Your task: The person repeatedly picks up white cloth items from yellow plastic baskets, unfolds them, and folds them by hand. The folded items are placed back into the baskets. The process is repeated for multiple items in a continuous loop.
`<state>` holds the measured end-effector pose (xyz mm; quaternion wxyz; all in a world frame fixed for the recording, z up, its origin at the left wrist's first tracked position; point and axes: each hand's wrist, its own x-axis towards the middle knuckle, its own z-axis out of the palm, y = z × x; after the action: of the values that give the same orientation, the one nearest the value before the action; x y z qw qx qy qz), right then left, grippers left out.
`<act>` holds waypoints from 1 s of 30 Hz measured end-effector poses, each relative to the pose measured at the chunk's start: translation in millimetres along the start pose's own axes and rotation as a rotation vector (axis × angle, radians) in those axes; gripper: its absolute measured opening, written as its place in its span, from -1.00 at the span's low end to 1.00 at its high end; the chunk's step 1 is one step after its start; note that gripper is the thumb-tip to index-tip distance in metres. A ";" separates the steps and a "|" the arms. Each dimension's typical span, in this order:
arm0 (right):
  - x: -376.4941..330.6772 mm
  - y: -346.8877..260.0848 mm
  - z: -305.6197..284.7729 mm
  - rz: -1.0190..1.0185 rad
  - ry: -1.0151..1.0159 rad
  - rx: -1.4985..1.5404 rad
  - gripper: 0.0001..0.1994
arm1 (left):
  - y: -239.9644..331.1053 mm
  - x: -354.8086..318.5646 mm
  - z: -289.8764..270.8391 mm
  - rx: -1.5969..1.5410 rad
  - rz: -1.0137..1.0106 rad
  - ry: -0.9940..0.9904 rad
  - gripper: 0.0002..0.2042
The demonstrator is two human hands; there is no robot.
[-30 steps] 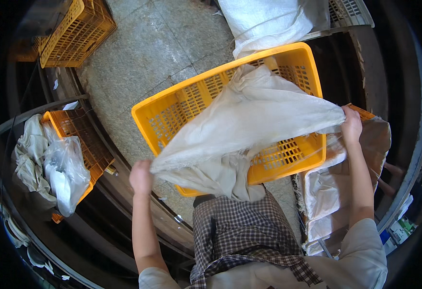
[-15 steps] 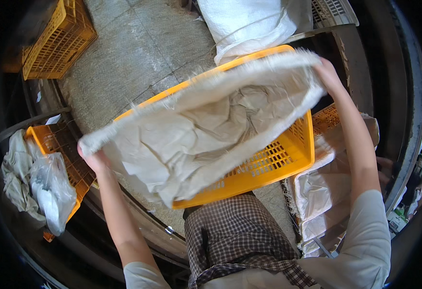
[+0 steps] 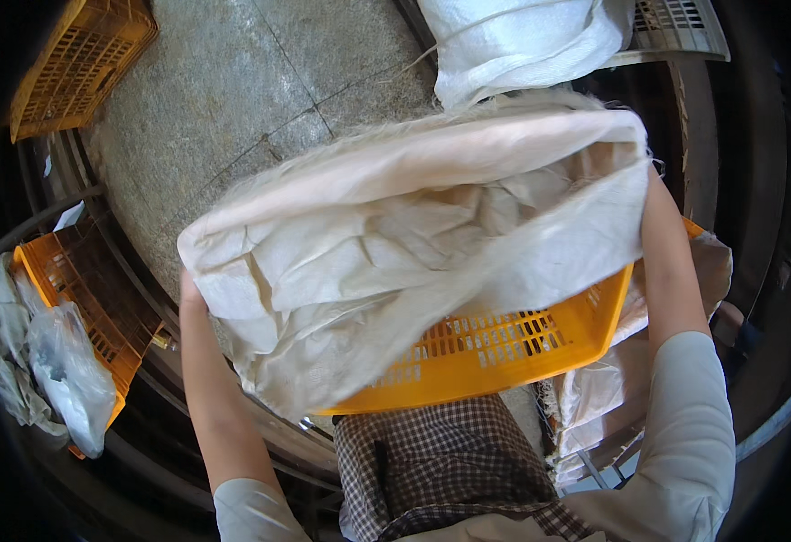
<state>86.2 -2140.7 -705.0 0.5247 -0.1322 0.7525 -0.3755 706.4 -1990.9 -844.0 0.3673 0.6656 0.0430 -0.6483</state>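
Centrally, item one: a large off-white woven sack (image 3: 413, 262), held spread open and tilted, its mouth facing the camera, wrinkled lining visible inside; it spans from about nine o'clock to three o'clock across the middle of the view. Item two: concrete floor (image 3: 233, 99), grey, with scored joints, at eleven to twelve o'clock behind the sack. Item three: a yellow slatted plastic crate (image 3: 495, 352), directly beneath the sack at five o'clock, its near wall showing, the rest covered by the sack. Item four: a filled white sack (image 3: 522, 41) at twelve to one o'clock, just beyond the held sack's far rim. Item five: a second yellow crate (image 3: 79, 298) at nine o'clock, with clear plastic bags (image 3: 65, 370) draped against its outer side. Item six: a third yellow crate (image 3: 79, 59) at ten to eleven o'clock, well apart. Item seven: left hand (image 3: 189, 287), at the sack's left rim, mostly hidden behind the cloth; grip cannot be told. Item eight: right hand (image 3: 650, 185), at the sack's right rim, likewise hidden by fabric; grip cannot be told.
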 end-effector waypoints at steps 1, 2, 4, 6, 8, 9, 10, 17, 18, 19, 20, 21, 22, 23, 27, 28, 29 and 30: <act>-0.5 8.9 -10.0 -0.020 0.012 0.019 -0.64 | -17.0 1.7 -4.9 -0.007 0.002 0.015 -0.34; -2.6 18.2 -20.6 -0.035 0.027 0.035 -0.65 | -35.5 3.2 -10.9 -0.014 0.006 0.033 -0.35; -14.0 27.9 -47.0 -0.068 0.068 0.062 -0.67 | -70.0 -3.3 -28.7 -0.013 0.000 0.077 -0.38; -36.8 31.0 -69.6 -0.101 0.127 0.077 -0.70 | -84.3 -28.0 -49.2 0.194 0.178 0.247 -0.43; -66.7 19.9 -85.0 -0.208 0.258 0.016 -0.72 | -72.8 -64.1 -60.9 0.599 0.467 0.581 -0.50; -81.8 12.4 -89.0 -0.308 0.342 -0.105 -0.73 | -71.5 -94.1 -60.8 0.694 0.722 0.608 -0.59; -93.4 -1.2 -90.2 -0.626 0.593 -0.770 -0.50 | -72.3 -125.5 -56.5 0.817 0.864 0.566 -0.69; -175.5 56.4 -71.9 -0.942 -0.393 -1.797 -0.49 | -143.5 -225.4 -24.6 1.750 0.836 -0.415 -0.62; -191.2 68.3 -81.5 -0.838 -0.479 -1.751 -0.56 | -152.9 -231.7 -39.3 1.817 0.850 -0.450 -0.68; -212.0 78.7 -98.0 -0.846 -0.456 -1.715 -0.63 | -161.7 -246.0 -59.4 1.778 0.771 -0.432 -0.71; -237.8 88.7 -118.2 -0.913 -0.443 -1.617 -0.70 | -171.7 -261.9 -80.2 1.739 0.688 -0.418 -0.73; -261.8 96.9 -140.5 -0.855 -0.405 -1.586 -0.81 | -183.7 -277.4 -98.9 1.762 0.564 -0.490 -0.72; -289.0 108.1 -160.7 -0.741 -0.457 -1.682 -0.80 | -194.4 -292.3 -117.5 1.786 0.431 -0.562 -0.72; -302.7 121.3 -175.9 -0.789 -0.476 -1.671 -0.80 | -204.8 -295.0 -131.7 1.845 0.218 -0.653 -0.71; -311.8 155.5 -202.9 -0.508 -0.271 -1.638 -0.82 | -285.5 -236.0 -118.2 1.785 0.081 -0.412 -0.57; -308.5 161.6 -201.8 -0.502 -0.179 -1.649 -0.81 | -303.5 -214.6 -105.9 1.803 0.220 -0.347 -0.53; -303.8 167.3 -199.8 -0.483 -0.100 -1.665 -0.81 | -320.3 -197.5 -91.8 1.625 0.048 -0.390 -0.52; -302.4 172.1 -199.2 -0.489 -0.005 -1.664 -0.80 | -335.2 -189.3 -77.0 1.451 -0.121 -0.423 -0.50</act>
<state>68.0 -1758.9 -584.1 0.1638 -0.6320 0.7319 0.1951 562.1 -1626.1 -828.3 -0.1988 0.5981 -0.4292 -0.6469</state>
